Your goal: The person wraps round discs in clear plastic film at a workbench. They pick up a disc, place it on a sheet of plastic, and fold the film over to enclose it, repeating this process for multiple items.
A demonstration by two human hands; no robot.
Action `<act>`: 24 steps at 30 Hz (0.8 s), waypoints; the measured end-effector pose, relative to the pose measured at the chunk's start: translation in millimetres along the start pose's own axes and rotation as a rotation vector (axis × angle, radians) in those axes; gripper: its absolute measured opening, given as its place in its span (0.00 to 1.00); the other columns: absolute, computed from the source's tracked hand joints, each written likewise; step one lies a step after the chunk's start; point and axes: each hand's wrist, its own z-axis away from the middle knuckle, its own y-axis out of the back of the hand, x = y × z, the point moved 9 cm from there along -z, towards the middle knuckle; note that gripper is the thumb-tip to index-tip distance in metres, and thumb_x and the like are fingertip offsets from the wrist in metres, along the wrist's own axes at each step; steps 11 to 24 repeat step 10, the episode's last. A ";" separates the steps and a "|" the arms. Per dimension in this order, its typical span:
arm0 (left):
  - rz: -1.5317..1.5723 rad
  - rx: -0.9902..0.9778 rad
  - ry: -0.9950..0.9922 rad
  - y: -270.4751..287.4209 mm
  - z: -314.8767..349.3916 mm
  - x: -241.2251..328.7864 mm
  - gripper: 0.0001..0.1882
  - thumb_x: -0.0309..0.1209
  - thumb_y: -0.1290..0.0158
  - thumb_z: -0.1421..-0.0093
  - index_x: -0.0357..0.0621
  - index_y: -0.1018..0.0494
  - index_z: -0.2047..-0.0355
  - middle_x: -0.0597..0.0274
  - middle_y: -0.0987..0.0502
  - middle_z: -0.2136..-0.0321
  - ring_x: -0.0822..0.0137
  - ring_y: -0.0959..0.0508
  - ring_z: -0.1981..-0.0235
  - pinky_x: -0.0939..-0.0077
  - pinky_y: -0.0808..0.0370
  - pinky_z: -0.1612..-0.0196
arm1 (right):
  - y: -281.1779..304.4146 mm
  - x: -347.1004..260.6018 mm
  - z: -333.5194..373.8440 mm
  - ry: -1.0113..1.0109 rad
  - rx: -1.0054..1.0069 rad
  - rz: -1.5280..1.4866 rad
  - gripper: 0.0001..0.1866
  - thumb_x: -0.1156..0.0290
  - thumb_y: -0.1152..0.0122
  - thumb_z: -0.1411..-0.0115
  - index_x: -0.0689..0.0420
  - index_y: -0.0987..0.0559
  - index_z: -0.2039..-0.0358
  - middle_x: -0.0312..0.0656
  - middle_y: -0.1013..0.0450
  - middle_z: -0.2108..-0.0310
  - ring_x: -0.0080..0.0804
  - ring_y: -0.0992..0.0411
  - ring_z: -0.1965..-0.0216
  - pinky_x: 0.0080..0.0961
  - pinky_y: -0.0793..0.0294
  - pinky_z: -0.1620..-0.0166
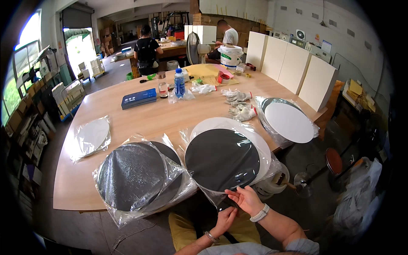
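At the table's near edge lies a round black disc (222, 159) in a clear plastic bag (208, 193), over a larger white disc (264, 156). My left hand (225, 221) is closed in a pinch at the bag's lower edge, where a dark patch shows beside the fingers. Just above it, my right hand (246, 199) has its palm turned up and its fingers curled at the bag's edge below the black disc. Thumb and fingertips appear to hold the film. To the left, another bagged dark disc (132, 176) overlaps a second dark disc (170, 155).
Bagged white discs lie at the left (93, 132) and right (289, 121). Work gloves (242, 111), a blue bottle (179, 84), a blue box (139, 99) and a white bucket (230, 57) stand farther back. White panels (293, 63) line the right edge. Two people work beyond the table.
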 end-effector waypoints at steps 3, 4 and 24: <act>0.000 -0.006 0.004 5.2 5.4 -4.4 0.12 0.30 0.53 0.37 0.37 0.26 0.75 0.59 0.24 0.80 0.68 0.25 0.79 0.75 0.29 0.73 | 6.2 0.1 0.8 -0.142 -0.063 0.164 0.09 0.70 0.58 0.32 0.63 0.35 0.65 0.53 0.29 0.58 0.46 0.26 0.55 0.32 0.22 0.55; -0.014 -0.014 0.010 5.5 6.1 -6.1 0.12 0.30 0.53 0.37 0.37 0.26 0.75 0.59 0.24 0.80 0.69 0.25 0.78 0.76 0.29 0.73 | 7.1 0.3 1.3 -0.187 -0.124 0.226 0.13 0.67 0.59 0.31 0.66 0.33 0.61 0.56 0.28 0.54 0.39 0.24 0.59 0.27 0.21 0.59; -0.047 -0.085 0.058 5.2 9.3 -11.8 0.14 0.31 0.54 0.35 0.38 0.23 0.73 0.63 0.20 0.77 0.72 0.22 0.76 0.77 0.27 0.69 | 28.1 2.8 -1.8 -0.285 -0.131 0.346 0.16 0.64 0.58 0.32 0.67 0.32 0.56 0.52 0.27 0.53 0.29 0.23 0.68 0.21 0.20 0.67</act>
